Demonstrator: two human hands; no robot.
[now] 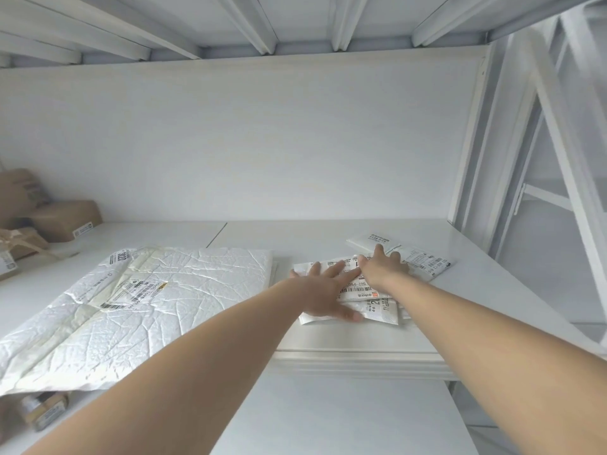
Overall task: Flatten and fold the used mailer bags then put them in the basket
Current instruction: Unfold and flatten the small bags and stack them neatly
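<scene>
Nearest is a plain white lower surface (328, 418), smooth and matte. At its left, a small brown cardboard box (44, 412) w/ a label sits tucked under an overhanging mailer. Above it is the moulded front edge of a white tabletop (328, 336), w/ bare room along that edge in front of the hands.

On the left half lies a big white bubble mailer (157, 300) – flat, heavily creased, yellowed tape and barcode labels on top, its near corner hanging past the edge. Just beside it to the right is a small stack of folded mailer bags (381, 315), glossy white w/ shipping labels. The left hand (323, 293) lies palm-down on it, fingers straight and spread, gripping nothing. The right hand (381, 267) presses the far part the same way, fingers splayed, nothing held.

Just past the right hand are more small mailers (423, 259), flat, near the tabletop's right edge. Far left: stacked brown cartons (65, 220). Behind is a flat white back panel (246, 142), w/ white slats (256, 24) overhead and a white ladder frame (558, 142) on the right.
</scene>
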